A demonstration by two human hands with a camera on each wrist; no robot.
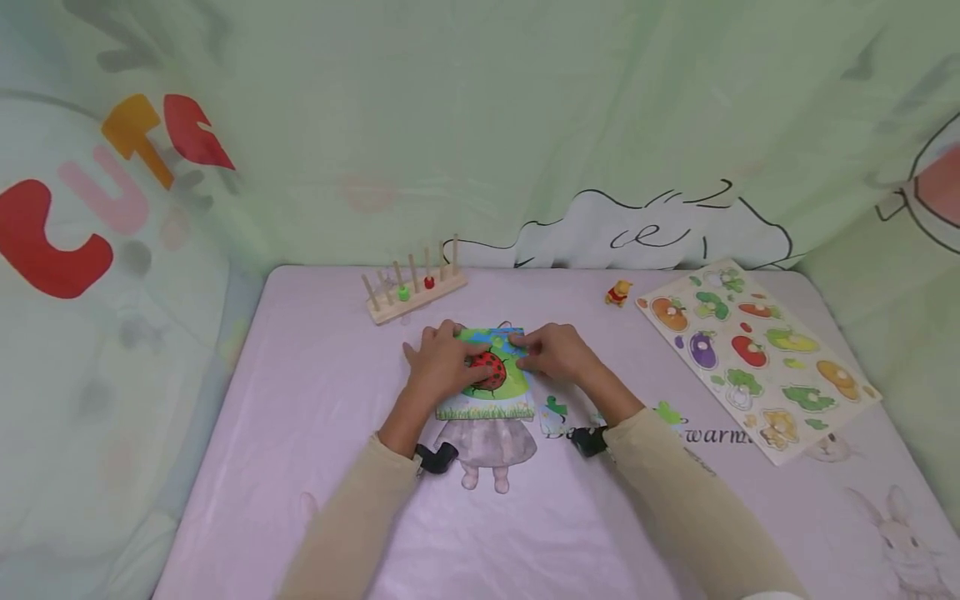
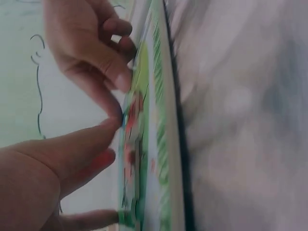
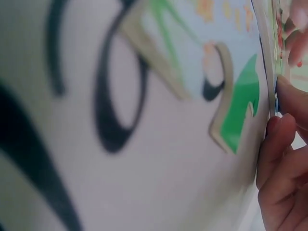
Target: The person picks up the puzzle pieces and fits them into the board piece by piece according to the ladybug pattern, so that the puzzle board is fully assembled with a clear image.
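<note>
A ladybug jigsaw puzzle [image 1: 486,407] lies flat on the pink cloth, with grass along its near edge and a red spotted ladybug in the middle. My left hand [image 1: 438,364] rests across its left side; thumb and fingers reach out over the ladybug and touch the surface. At the far right corner is my right hand [image 1: 561,354], its thumb and forefinger touching the puzzle's edge. Whether they pinch a piece is hidden. In the right wrist view, a loose green-and-white puzzle piece [image 3: 240,103] lies beside the board, below the right hand.
More loose pieces lie under the right forearm, including a green one [image 1: 667,412]. A wooden peg rack [image 1: 420,297] with green and red beads stands at the back left. Further right are a small bear figure [image 1: 618,292] and a vegetable puzzle board [image 1: 723,367].
</note>
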